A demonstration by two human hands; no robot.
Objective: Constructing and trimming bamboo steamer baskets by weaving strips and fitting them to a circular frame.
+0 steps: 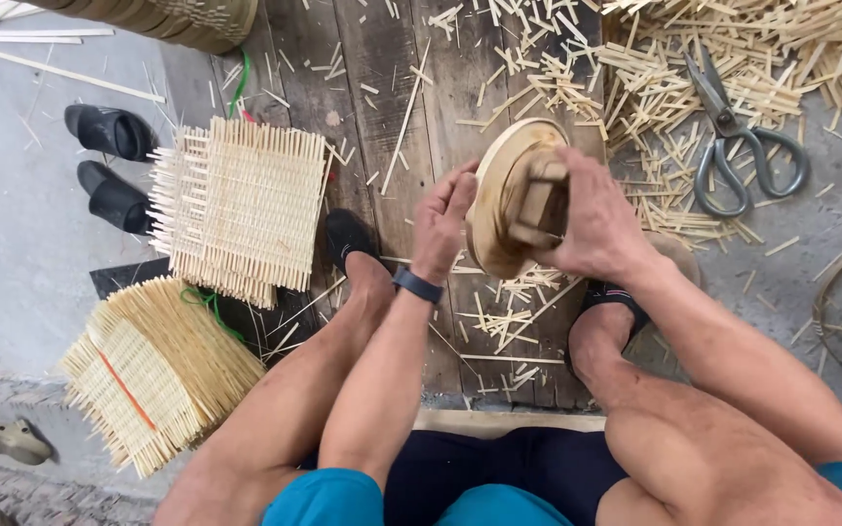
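Bare knees [324, 409] frame the view. Stacked woven bamboo mats [236, 209] lie far left on the boards. At centre the left hand [443, 222], fingers straight, presses the round wooden mould [499, 185]; the right hand [592, 219] grips its block handle. Scissors [738, 136] rest among bamboo offcuts at right.

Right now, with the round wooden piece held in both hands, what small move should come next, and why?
Probably set the woven mat against the wooden disc. The right hand grips the block handle on its back, and the left hand steadies its rim, so the disc is held on edge above the boards with nothing on it. The mat lies within reach to the left, on the boards.
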